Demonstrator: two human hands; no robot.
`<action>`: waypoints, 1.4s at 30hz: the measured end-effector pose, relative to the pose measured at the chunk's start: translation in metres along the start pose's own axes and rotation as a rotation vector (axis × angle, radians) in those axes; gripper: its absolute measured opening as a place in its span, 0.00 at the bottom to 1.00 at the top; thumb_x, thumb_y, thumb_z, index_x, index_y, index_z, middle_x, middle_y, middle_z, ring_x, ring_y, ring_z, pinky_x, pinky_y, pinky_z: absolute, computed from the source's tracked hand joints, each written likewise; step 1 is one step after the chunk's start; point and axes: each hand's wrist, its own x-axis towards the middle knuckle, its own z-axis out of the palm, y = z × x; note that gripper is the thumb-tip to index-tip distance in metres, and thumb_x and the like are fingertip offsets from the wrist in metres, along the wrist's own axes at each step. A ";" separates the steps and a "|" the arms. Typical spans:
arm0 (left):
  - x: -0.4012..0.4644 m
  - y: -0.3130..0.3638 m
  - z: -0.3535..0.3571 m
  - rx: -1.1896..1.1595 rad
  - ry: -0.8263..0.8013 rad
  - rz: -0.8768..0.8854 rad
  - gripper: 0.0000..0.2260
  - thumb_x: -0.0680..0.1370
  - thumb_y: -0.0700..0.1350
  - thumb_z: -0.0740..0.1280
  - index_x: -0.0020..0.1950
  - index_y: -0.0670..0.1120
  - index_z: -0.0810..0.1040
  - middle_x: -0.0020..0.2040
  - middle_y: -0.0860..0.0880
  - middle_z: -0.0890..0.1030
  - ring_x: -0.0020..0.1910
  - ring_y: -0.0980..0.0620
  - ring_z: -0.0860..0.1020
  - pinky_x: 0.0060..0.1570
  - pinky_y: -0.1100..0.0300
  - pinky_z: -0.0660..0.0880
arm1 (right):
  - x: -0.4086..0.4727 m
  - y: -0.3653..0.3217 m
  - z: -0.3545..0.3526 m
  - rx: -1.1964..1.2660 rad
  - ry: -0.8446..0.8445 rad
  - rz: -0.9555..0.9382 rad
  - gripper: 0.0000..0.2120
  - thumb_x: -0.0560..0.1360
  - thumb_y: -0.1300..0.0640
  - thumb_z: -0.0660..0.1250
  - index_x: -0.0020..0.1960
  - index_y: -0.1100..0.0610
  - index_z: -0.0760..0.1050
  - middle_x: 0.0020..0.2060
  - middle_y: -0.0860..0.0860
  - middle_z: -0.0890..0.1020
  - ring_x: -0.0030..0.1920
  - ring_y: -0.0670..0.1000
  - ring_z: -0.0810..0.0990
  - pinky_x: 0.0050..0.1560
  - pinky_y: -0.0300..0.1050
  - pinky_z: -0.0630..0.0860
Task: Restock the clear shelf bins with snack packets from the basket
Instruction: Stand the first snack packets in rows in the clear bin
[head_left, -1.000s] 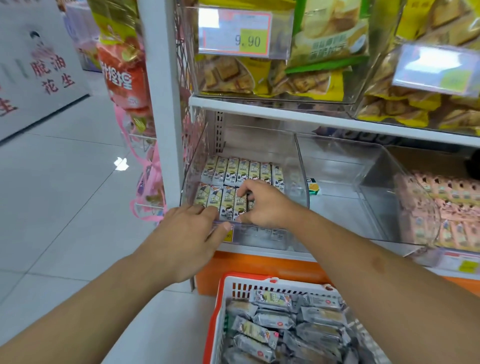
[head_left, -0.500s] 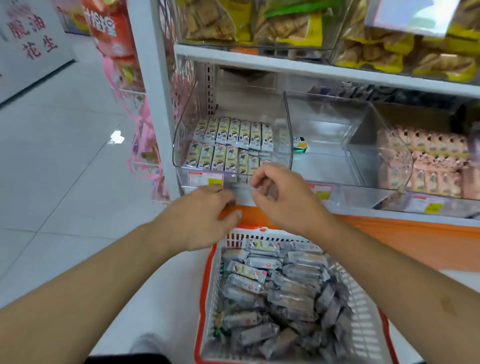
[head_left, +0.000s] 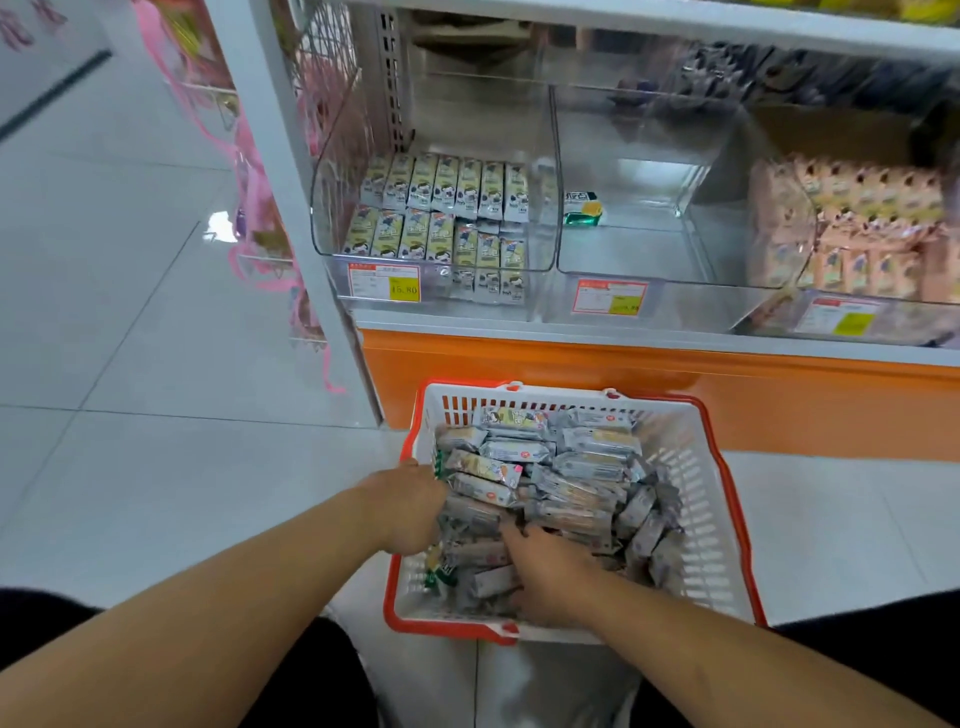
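Observation:
A white basket with an orange rim (head_left: 719, 519) stands on the floor below the shelf, heaped with silver-grey snack packets (head_left: 582, 467). Both my hands are down in it. My left hand (head_left: 410, 506) is at the basket's left side, its fingers buried among the packets. My right hand (head_left: 550, 577) lies on the pile near the front, fingers stretched toward the left hand. The left clear bin (head_left: 332, 156) holds two rows of upright packets (head_left: 447, 208). The middle clear bin (head_left: 649, 249) holds one green and yellow packet (head_left: 584, 208).
A right-hand bin holds pink packets (head_left: 857, 228). Price labels (head_left: 384, 282) sit on the bin fronts. An orange base panel (head_left: 571, 374) runs under the shelf. A white upright post (head_left: 270, 156) and pink hanging netting (head_left: 249, 171) stand left, beside open tiled floor (head_left: 130, 312).
Both hands have dropped from the left bin's front edge down into the basket. The view has tilted downward, showing the whole basket.

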 end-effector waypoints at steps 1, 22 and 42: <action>0.001 0.001 -0.002 -0.011 -0.007 -0.007 0.14 0.82 0.49 0.64 0.65 0.44 0.76 0.61 0.43 0.77 0.62 0.43 0.74 0.61 0.45 0.77 | 0.000 0.000 0.001 0.038 0.006 0.016 0.46 0.76 0.53 0.72 0.84 0.55 0.47 0.67 0.60 0.73 0.63 0.63 0.77 0.50 0.55 0.76; -0.046 0.038 -0.102 -1.045 0.253 0.135 0.14 0.76 0.55 0.76 0.53 0.45 0.82 0.42 0.47 0.84 0.45 0.47 0.84 0.50 0.49 0.84 | -0.072 0.022 -0.204 0.718 0.456 -0.190 0.16 0.79 0.55 0.74 0.63 0.42 0.75 0.58 0.41 0.77 0.53 0.44 0.81 0.56 0.51 0.82; -0.085 -0.006 -0.171 -1.273 0.512 0.095 0.16 0.79 0.57 0.72 0.51 0.44 0.85 0.50 0.37 0.84 0.48 0.44 0.85 0.47 0.54 0.84 | -0.086 -0.027 -0.258 0.386 0.732 -0.322 0.29 0.72 0.44 0.80 0.64 0.40 0.66 0.68 0.29 0.65 0.64 0.33 0.68 0.60 0.34 0.69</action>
